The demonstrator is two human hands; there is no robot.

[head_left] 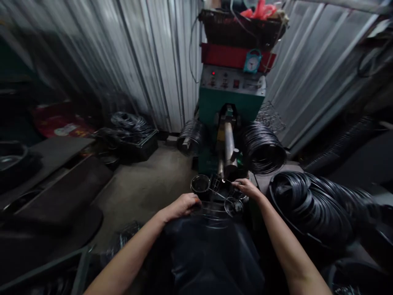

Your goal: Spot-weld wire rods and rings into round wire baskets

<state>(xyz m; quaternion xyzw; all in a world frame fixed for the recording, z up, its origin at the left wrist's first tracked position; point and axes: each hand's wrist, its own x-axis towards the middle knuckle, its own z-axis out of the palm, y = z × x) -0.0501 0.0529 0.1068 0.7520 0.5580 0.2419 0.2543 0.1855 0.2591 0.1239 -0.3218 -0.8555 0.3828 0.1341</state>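
Note:
My left hand (184, 203) is closed at the near side of the machine, and curved thin metal wires (215, 210) run from its fingers over my dark-clad lap. Fingers pinched, my right hand (245, 187) grips a thin wire whose tip is at the machine's lower electrode (221, 169), where a small bright spot shows. The green welding machine (208, 107) has a thick metal arm (229, 141) pointing at me. Between my hands and the machine are a round dark container (200, 184) and a round wire piece (233, 206), partly blurred.
Wire ring bundles hang at the machine's left (192, 133) and right (264, 147). A big stack of black rings (313, 205) lies right of my arm. Left are a crate (144, 147) of wire parts and a dark board (64, 188). A corrugated metal wall (147, 53) stands behind.

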